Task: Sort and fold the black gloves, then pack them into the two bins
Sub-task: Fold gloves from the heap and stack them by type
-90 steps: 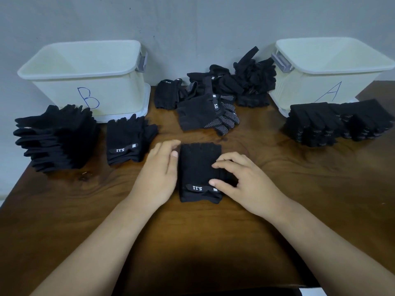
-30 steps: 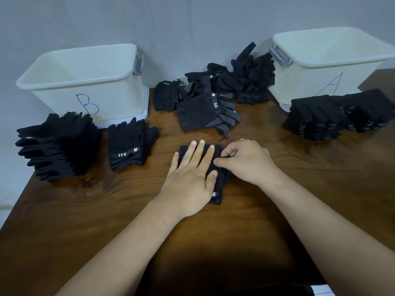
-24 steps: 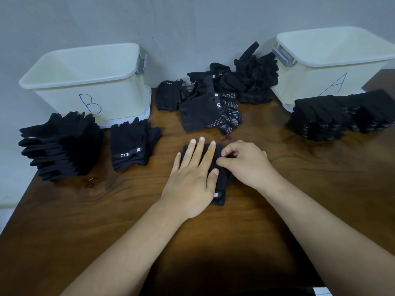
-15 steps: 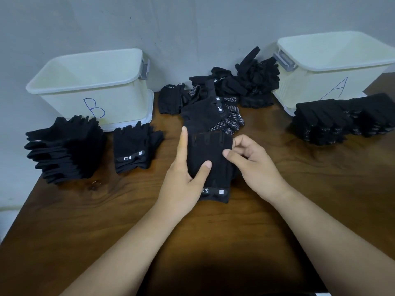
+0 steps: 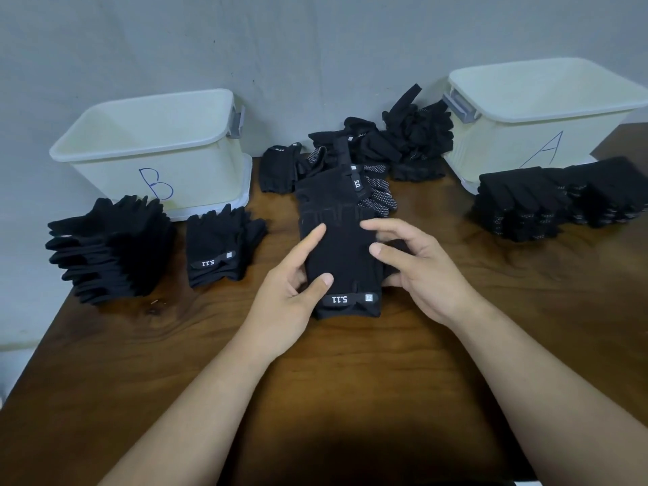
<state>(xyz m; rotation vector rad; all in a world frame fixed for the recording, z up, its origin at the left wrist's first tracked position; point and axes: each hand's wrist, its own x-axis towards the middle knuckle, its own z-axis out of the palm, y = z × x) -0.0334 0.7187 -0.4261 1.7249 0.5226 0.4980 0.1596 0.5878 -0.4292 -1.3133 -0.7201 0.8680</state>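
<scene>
A folded black glove pair (image 5: 342,261) with a white "5.11" wrist tag is lifted off the wooden table (image 5: 315,398) at centre. My left hand (image 5: 289,296) grips its left edge, thumb on top. My right hand (image 5: 417,271) holds its right side with curled fingers. Bin B (image 5: 154,152) stands at the back left and bin A (image 5: 547,117) at the back right; both look empty. A loose heap of unsorted black gloves (image 5: 382,152) lies between the bins.
A tall stack of folded gloves (image 5: 112,243) and a smaller folded stack (image 5: 219,247) sit in front of bin B. Two stacks of dotted gloves (image 5: 557,198) lie in front of bin A. A grey wall runs behind the table.
Both hands pressed the folded glove flat on the table, then took hold of it and raised it. It is now held up between them, tilted toward me.
</scene>
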